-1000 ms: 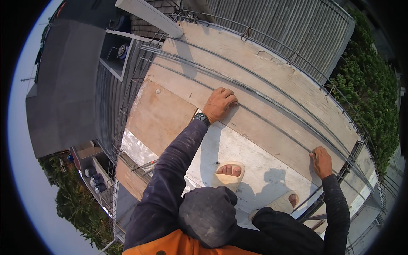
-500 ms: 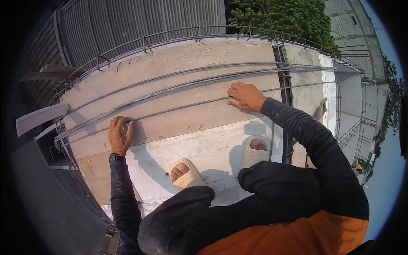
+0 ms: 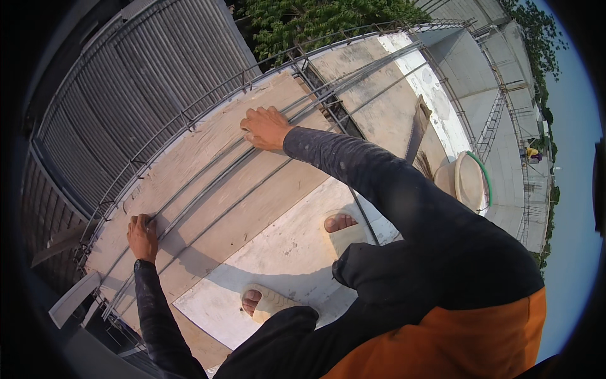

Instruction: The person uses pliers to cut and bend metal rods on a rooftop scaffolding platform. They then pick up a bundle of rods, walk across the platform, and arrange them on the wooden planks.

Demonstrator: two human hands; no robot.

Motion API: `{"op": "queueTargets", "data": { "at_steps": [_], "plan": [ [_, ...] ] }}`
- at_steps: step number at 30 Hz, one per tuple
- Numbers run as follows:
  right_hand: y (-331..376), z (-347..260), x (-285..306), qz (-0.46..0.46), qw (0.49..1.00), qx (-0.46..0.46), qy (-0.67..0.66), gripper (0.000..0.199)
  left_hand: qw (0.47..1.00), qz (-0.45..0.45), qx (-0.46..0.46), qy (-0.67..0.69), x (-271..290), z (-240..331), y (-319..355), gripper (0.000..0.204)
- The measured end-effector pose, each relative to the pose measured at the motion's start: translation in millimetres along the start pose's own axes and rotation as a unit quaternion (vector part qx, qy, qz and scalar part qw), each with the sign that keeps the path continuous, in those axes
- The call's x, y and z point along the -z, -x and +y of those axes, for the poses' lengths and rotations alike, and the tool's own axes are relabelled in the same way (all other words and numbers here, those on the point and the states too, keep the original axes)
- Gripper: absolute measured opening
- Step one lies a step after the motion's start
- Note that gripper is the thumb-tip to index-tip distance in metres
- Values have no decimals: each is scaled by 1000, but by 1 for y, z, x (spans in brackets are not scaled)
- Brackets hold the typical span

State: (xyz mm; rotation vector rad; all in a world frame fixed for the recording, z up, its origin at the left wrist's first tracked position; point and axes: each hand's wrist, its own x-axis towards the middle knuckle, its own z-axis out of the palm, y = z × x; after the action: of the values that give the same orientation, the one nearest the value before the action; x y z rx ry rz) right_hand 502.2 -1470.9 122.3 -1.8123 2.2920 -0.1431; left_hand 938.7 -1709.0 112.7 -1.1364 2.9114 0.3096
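Long steel reinforcing bars lie across brown plywood sheets in front of me. My left hand has its fingers curled over the farthest steel bar, toward its left end. Farther along the same bar, my right hand is closed over it, fingertips hidden beneath. Just nearer to me runs a tight bundle of bars, passing under my right wrist. A single bar lies closest to my feet, apart from both hands.
A tied rebar cage follows the far edge, with a corrugated roof beyond. A dark gap with rebar divides the boards. At right are a handsaw and a pale tub. My sandalled feet rest on a white panel.
Both hands have moved from the nearest bar to the farthest one. My view has turned, so the bars now slant up to the right and the tub shows.
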Motion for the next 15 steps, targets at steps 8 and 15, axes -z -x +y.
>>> {"op": "queueTargets", "data": {
  "at_steps": [8,15],
  "plan": [
    [0,19,2,-28,999,10,-35,31,997,20,1,78,0,6,2,11],
    [12,27,15,49,996,67,-44,30,988,59,-22,140,17,9,14,10]
  ]
}}
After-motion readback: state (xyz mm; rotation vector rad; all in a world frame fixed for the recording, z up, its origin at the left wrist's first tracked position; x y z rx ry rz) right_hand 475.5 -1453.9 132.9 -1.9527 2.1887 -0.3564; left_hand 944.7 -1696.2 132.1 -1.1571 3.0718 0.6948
